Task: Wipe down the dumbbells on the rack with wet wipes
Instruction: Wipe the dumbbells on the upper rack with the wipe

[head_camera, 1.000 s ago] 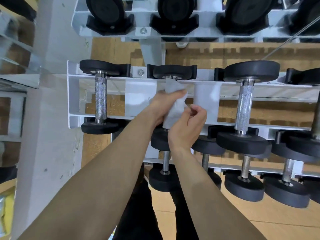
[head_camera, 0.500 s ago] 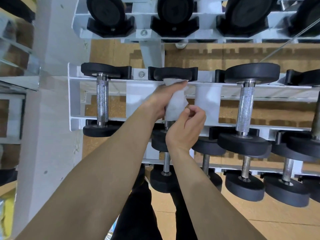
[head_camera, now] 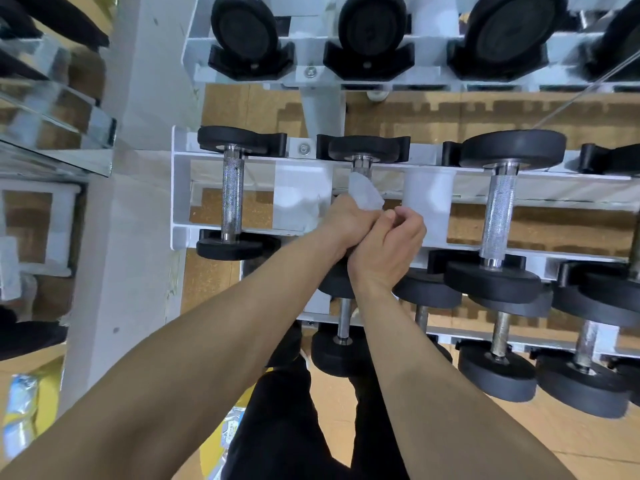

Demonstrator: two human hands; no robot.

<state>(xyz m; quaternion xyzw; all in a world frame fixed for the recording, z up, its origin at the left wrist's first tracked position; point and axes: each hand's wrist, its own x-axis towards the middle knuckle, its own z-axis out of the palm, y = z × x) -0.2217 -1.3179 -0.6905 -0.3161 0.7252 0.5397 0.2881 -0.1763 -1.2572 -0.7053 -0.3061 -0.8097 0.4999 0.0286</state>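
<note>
My right hand (head_camera: 388, 244) sits curled against my left hand (head_camera: 346, 220); whether it holds anything, I cannot tell. The left grips the wipe (head_camera: 365, 194) round the handle of the dumbbell (head_camera: 363, 148) on the middle shelf of the rack (head_camera: 180, 188).

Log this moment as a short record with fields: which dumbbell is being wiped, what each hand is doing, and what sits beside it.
place: middle tier of the white rack
target: second dumbbell from the left end
wet wipe: wrapped round the target's handle
left hand: grips the wipe on the handle
right hand: fingers curled, against the left hand; unclear whether it pinches the wipe
beside it: left neighbour and right neighbour, handles uncovered
</note>
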